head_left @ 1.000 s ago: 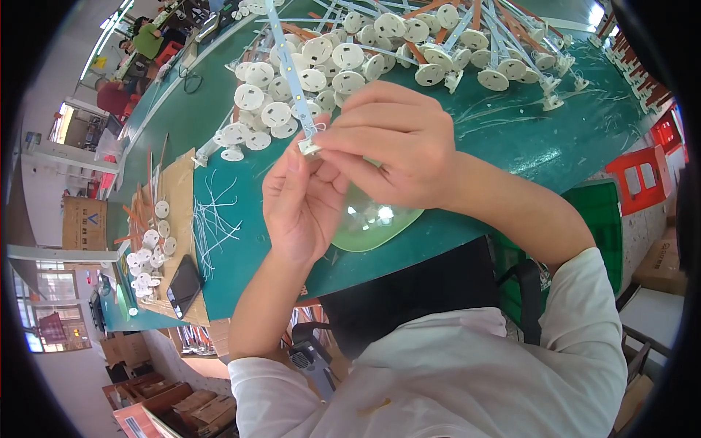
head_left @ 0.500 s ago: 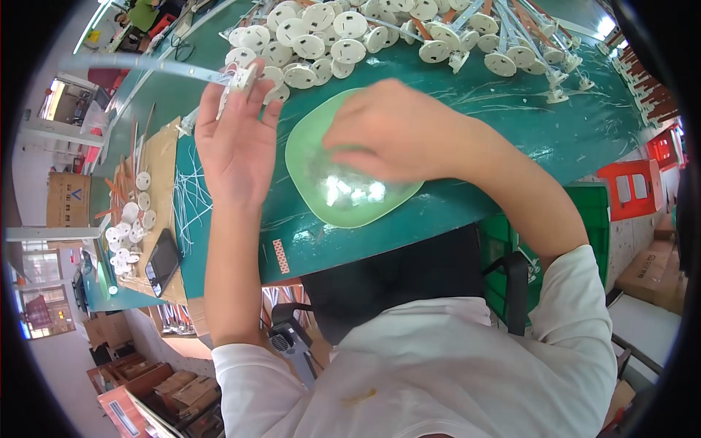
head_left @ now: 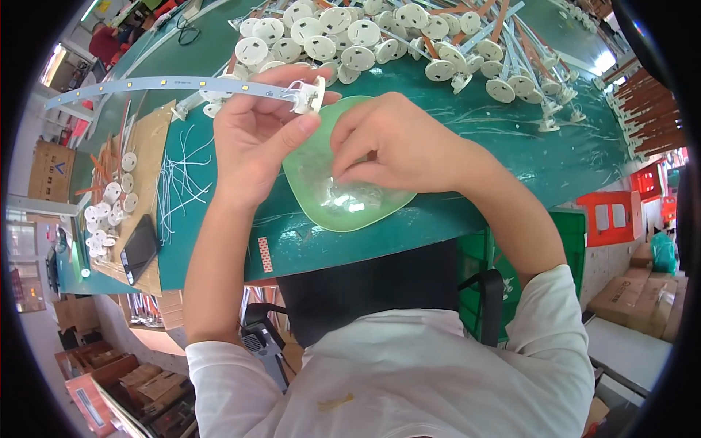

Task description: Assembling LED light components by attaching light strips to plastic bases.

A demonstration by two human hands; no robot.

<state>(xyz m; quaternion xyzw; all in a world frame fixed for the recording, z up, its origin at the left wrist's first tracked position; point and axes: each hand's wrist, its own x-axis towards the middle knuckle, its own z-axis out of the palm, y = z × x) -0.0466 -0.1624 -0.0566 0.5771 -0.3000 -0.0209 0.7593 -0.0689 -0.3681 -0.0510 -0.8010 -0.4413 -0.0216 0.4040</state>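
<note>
My left hand [head_left: 247,157] is closed on the end of an LED strip [head_left: 182,85], at its white round end cap [head_left: 317,93]. Thin white wires run from the strip into the cap, and the rest of the strip sticks out to the left. My right hand [head_left: 401,146] reaches over a light green bowl [head_left: 303,196], its thumb and fingers pinched together down inside it. Small shiny pieces [head_left: 352,203] lie at the bottom of the bowl, too blurred to name. Whatever the pinch may hold is hidden.
A heap of white round caps on strips [head_left: 321,47] covers the far side of the green table [head_left: 482,193]. White wires [head_left: 181,179], a phone [head_left: 140,250] on cardboard and a small dotted strip [head_left: 265,254] lie left. Brown strips [head_left: 650,109] line the right edge.
My left hand has turned and moved right, bringing the strip's cap beside the bowl. My right hand has slowed from a blur, its fingertips now down in the bowl.
</note>
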